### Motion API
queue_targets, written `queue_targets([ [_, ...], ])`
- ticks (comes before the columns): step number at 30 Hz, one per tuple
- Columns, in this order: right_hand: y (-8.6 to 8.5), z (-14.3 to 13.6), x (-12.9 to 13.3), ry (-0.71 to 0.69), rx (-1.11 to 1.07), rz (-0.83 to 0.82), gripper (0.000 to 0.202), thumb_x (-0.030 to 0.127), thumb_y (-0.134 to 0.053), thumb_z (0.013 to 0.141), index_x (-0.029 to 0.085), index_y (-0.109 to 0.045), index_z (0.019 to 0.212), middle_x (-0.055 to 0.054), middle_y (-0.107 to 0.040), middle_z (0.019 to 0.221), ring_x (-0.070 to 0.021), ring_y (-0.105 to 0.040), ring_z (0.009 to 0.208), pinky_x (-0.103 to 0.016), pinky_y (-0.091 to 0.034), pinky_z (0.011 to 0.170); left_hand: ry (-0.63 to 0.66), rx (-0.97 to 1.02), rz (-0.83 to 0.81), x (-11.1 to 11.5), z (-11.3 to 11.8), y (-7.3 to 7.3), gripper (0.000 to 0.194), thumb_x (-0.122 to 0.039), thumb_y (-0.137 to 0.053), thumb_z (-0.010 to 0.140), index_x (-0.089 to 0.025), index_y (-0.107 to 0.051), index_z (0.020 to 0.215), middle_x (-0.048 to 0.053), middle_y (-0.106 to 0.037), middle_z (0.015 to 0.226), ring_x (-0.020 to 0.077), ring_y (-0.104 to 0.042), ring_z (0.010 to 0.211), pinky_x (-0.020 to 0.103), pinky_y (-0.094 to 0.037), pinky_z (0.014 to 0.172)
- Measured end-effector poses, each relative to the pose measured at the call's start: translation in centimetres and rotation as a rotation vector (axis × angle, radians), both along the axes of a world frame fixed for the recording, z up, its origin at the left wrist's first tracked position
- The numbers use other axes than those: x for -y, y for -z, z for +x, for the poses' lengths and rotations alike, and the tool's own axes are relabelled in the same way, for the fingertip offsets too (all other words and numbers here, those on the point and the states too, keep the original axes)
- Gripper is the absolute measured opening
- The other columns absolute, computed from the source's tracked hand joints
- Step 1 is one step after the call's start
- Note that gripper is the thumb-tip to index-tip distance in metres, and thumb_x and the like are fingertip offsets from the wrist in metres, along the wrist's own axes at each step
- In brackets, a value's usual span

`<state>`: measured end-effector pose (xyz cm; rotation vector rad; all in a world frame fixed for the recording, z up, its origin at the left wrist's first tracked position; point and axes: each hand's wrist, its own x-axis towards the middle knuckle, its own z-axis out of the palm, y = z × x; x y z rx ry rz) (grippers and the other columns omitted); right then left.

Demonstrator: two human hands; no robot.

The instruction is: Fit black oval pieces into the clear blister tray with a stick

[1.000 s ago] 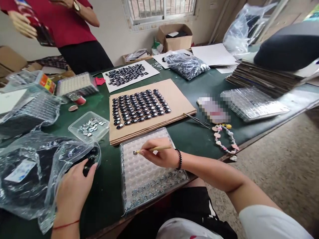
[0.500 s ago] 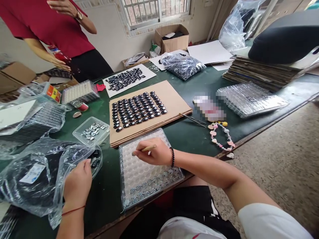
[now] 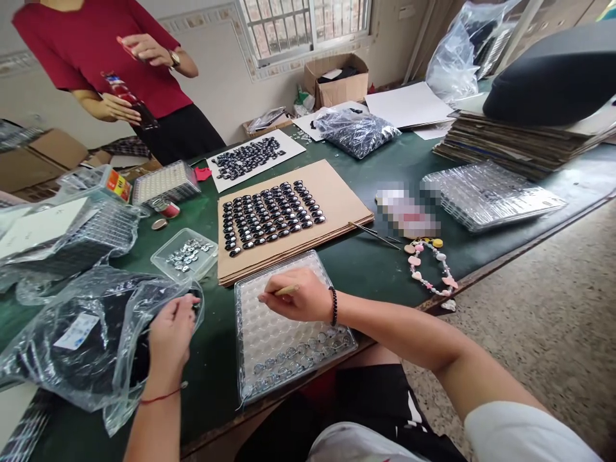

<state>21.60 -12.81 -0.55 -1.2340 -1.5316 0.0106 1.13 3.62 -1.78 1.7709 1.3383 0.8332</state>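
Observation:
My right hand (image 3: 301, 294) is closed round a thin wooden stick (image 3: 287, 290), above a clear tray (image 3: 260, 321) with rows of round hollows. Along the tray's near side, clear ring-like pieces (image 3: 293, 359) sit in rows. My left hand (image 3: 172, 330) is at the mouth of a clear plastic bag (image 3: 115, 321) with dark contents; its fingers are bent together, and what they pinch is too small to name. Beyond the tray, black oval pieces (image 3: 269, 215) stand in rows on brown card (image 3: 337, 192). A small clear box (image 3: 185, 253) of metallic pieces lies between bag and card.
Tweezers (image 3: 375, 234), a blurred phone (image 3: 409, 215) and a bead string (image 3: 433, 269) lie right of the card. Wrapped trays (image 3: 491, 192) and a cardboard stack (image 3: 520, 144) stand farther right. Across the table, a person in red (image 3: 110, 45) holds a bottle (image 3: 128, 96).
My left hand has moved up and right at the bag's mouth, its fingers now bent together. The view has shifted slightly. The person opposite has raised the bottle.

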Motion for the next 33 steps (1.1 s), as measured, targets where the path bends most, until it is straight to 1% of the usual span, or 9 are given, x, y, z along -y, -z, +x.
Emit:
queue_targets([
  [3, 0.0, 0.1, -0.1, 0.004, 0.009, 0.002, 0.022, 0.029, -0.046, 0.085, 0.017, -0.048, 0.066, 0.005, -0.048, 0.051, -0.0064, -0.042, 0.048, -0.019, -0.028, 0.048, 0.09, 0.252, -0.16, 2.4, 2.1, 0.5, 0.029, -0.04, -0.062, 0.069, -0.015, -0.056, 0.083, -0.006, -0.039, 0.046, 0.0047, -0.032, 0.037, 0.015, -0.024, 0.035],
  [6, -0.1, 0.4, -0.2, 0.02, 0.002, -0.008, 0.023, 0.029, -0.046, 0.085, 0.016, -0.048, 0.066, 0.005, -0.047, 0.051, -0.0062, -0.042, 0.047, -0.019, -0.028, 0.048, 0.159, 0.446, -0.303, 3.2, 3.9, -0.6, 0.028, -0.037, -0.061, 0.071, -0.014, -0.057, 0.088, -0.005, -0.046, 0.051, 0.0019, -0.032, 0.035, 0.012, -0.023, 0.033],
  [9, -0.2, 0.7, -0.2, 0.037, -0.013, -0.006, 0.022, 0.028, -0.046, 0.084, 0.016, -0.05, 0.066, 0.005, -0.046, 0.05, -0.0058, -0.041, 0.047, -0.019, -0.028, 0.047, 0.273, 0.512, -0.53, 3.0, 5.8, -2.0, 0.031, -0.036, -0.059, 0.073, -0.014, -0.057, 0.095, 0.0, -0.055, 0.063, -0.0003, -0.03, 0.033, 0.01, -0.018, 0.029],
  [13, -0.4, 1.2, -0.4, 0.084, -0.042, -0.009, 0.023, 0.027, -0.047, 0.084, 0.015, -0.051, 0.064, 0.005, -0.043, 0.048, -0.0052, -0.038, 0.044, -0.018, -0.028, 0.045, 0.464, 0.504, -0.743, 2.9, 7.9, -2.3, 0.02, -0.029, -0.059, 0.074, -0.014, -0.057, 0.087, -0.006, -0.04, 0.049, 0.0006, -0.026, 0.032, 0.011, -0.022, 0.03],
  [19, -0.5, 1.9, -0.5, 0.159, -0.1, -0.095, 0.024, 0.029, -0.046, 0.083, 0.014, -0.054, 0.066, 0.003, -0.049, 0.051, -0.0055, -0.04, 0.044, -0.017, -0.029, 0.044, 0.555, 0.471, -0.816, 4.1, 7.1, -2.3, 0.02, -0.032, -0.053, 0.079, -0.018, -0.051, 0.093, -0.003, -0.039, 0.06, 0.007, -0.039, 0.047, 0.014, -0.03, 0.034],
  [22, -0.3, 1.9, -0.4, 0.148, -0.097, -0.095, 0.023, 0.028, -0.047, 0.083, 0.014, -0.053, 0.066, 0.002, -0.05, 0.052, -0.0051, -0.04, 0.045, -0.017, -0.031, 0.045, 0.608, 0.453, -0.893, 4.9, 6.2, -2.3, 0.016, -0.029, -0.052, 0.08, -0.021, -0.047, 0.092, -0.005, -0.037, 0.061, 0.0054, -0.036, 0.046, 0.012, -0.023, 0.035],
  [26, 0.1, 1.5, -0.2, 0.126, -0.093, -0.081, 0.02, 0.028, -0.048, 0.083, 0.015, -0.052, 0.068, 0.003, -0.05, 0.055, -0.0048, -0.04, 0.046, -0.017, -0.031, 0.045, 0.685, 0.333, -0.829, 5.8, 6.3, -1.7, 0.018, -0.033, -0.05, 0.081, -0.02, -0.048, 0.094, -0.004, -0.043, 0.062, 0.0031, -0.029, 0.042, 0.013, -0.018, 0.036],
  [29, 0.1, 1.2, 0.0, 0.088, -0.116, -0.059, 0.019, 0.027, -0.048, 0.084, 0.015, -0.052, 0.07, 0.002, -0.05, 0.056, -0.0052, -0.041, 0.047, -0.017, -0.033, 0.045, 0.733, 0.172, -0.597, 6.3, 6.6, -1.1, 0.025, -0.037, -0.05, 0.08, -0.017, -0.054, 0.094, -0.001, -0.051, 0.063, 0.0042, -0.033, 0.042, 0.016, -0.022, 0.038],
  [33, 0.1, 1.0, 0.4, 0.002, -0.159, -0.042, 0.018, 0.026, -0.041, 0.088, 0.016, -0.05, 0.075, 0.002, -0.051, 0.059, -0.006, -0.043, 0.048, -0.018, -0.036, 0.047, 0.687, 0.034, -0.252, 6.5, 6.6, -0.9, 0.025, -0.037, -0.05, 0.079, -0.017, -0.058, 0.092, -0.001, -0.054, 0.058, 0.0077, -0.043, 0.047, 0.018, -0.03, 0.044],
])
